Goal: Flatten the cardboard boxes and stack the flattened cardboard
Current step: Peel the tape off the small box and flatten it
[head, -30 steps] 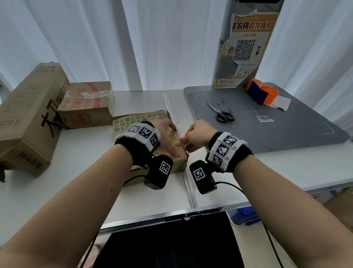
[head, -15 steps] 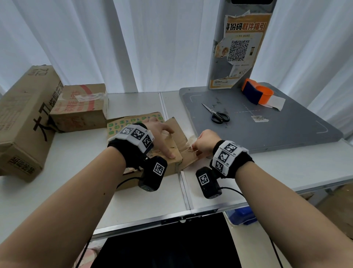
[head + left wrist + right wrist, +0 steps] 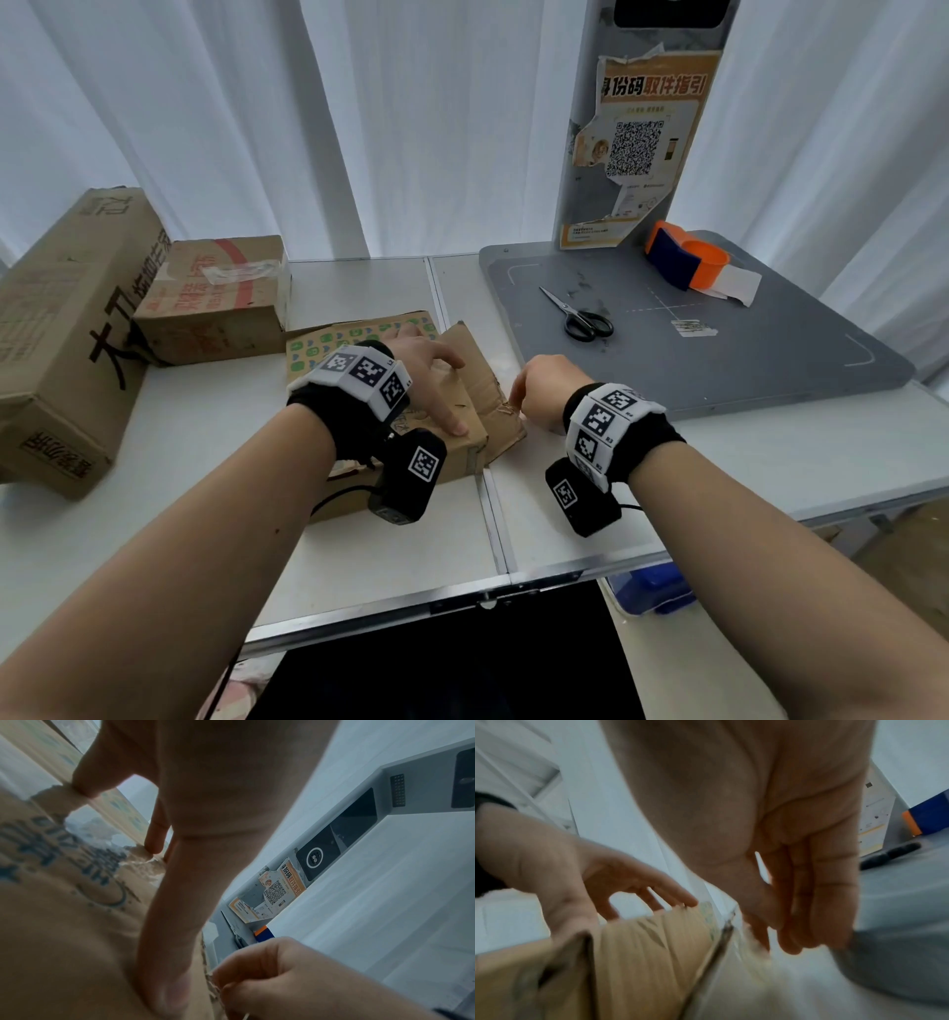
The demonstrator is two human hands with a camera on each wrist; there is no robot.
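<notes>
A small brown cardboard box [image 3: 454, 466] stands on the white table [image 3: 205, 437], on top of a flat cardboard piece with green print [image 3: 349, 334]. My left hand [image 3: 431, 375] presses down on the box top with straight, spread fingers [image 3: 164, 943]. The box's right flap [image 3: 488, 385] lies folded out to the right, its edge torn. My right hand [image 3: 534, 390] is curled at that torn edge; in the left wrist view its thumb and forefinger [image 3: 231, 981] pinch there. The right wrist view is blurred and shows the flap edge [image 3: 726, 929] beside my fingers [image 3: 808, 912].
A long brown box [image 3: 67, 329] and a mid-sized taped box [image 3: 221, 298] stand at the left. A grey board [image 3: 744, 360] on the right carries scissors [image 3: 580, 318] and an orange tape dispenser [image 3: 683, 259]. A blue bin [image 3: 652, 591] sits below the table's front edge.
My right hand pulled the box's right flap open and outward to the right. The left hand stayed pressed on the box top.
</notes>
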